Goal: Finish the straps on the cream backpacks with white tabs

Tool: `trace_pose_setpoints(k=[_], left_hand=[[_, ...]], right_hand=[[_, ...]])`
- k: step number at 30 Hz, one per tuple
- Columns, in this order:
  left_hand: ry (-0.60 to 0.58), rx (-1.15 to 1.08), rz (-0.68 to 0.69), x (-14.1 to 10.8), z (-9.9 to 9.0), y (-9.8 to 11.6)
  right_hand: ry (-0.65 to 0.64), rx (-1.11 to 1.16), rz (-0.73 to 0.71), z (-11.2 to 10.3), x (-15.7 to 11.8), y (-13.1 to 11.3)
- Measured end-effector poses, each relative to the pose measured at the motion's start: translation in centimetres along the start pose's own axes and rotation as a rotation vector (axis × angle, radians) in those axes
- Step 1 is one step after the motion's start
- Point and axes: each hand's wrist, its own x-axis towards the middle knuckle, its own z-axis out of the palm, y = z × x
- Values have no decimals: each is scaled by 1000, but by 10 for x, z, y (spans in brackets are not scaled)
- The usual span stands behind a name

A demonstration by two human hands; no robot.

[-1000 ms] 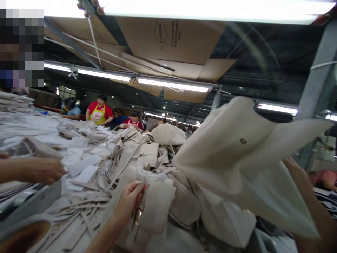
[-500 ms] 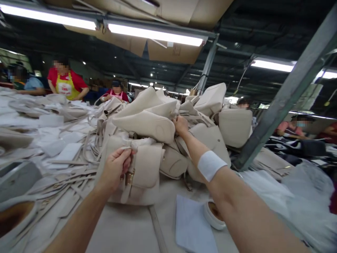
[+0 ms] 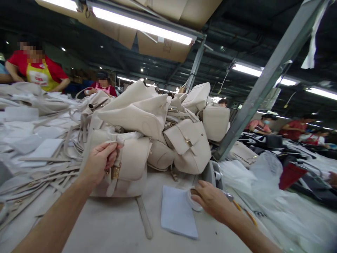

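- Beneath the left hand [image 3: 101, 158] and the right hand [image 3: 216, 198], a pale tabletop [image 3: 105, 232] is spread.
- Beyond the left-hand grip, and to its right, a heap of bags [image 3: 134, 109] is piled higher than the hand; all are beige or cream.
- Past the right hand, farther back, a slanted metal post [image 3: 268, 77] is seen.
- To the right of the right hand, clear plastic [image 3: 284, 196] is crumpled along the work surface.
- To the left of the left-hand grip, pale straps [image 3: 47, 182] are strewn across one another.
- Directly at the left-hand grip, a beige bag [image 3: 134, 158] is stood roughly upright, its flap facing forward; its upper part is pinched between the clenched thumb and fingers, near the flap's left edge.
- Just behind the right hand, a grey bin [image 3: 209, 172] is partly hidden.
- Between the two hands, nearer the right, a folded pale sheet [image 3: 177, 212] is laid flat.
- At the right fingertips, a white pot [image 3: 194, 204] is partly covered by curled fingers; whether it is grasped cannot be told.
- Below the left-hand grip, to its right, a single strap [image 3: 144, 218] is left lying beneath the bag's lower edge.
- Just under the left-hand grip, a gold-coloured buckle [image 3: 116, 171] is fixed to the held bag's front.
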Motion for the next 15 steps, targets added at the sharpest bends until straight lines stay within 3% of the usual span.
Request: trace_pose_setpoints(k=[2, 4, 7, 10, 12, 15], left_hand=[[4, 5, 15, -1, 2, 0], [5, 13, 16, -1, 3, 1], [0, 21, 12, -4, 3, 3], [-18, 19, 2, -7, 2, 4], [-21, 22, -1, -9, 3, 5], [2, 30, 11, -11, 4, 6]], right_hand=[[18, -65, 29, 32, -17, 7], [5, -86, 28, 46, -18, 13], [1, -117, 42, 39, -10, 16], [117, -120, 57, 24, -9, 9], [143, -31, -24, 21, -17, -3], [92, 107, -204, 34, -34, -25]])
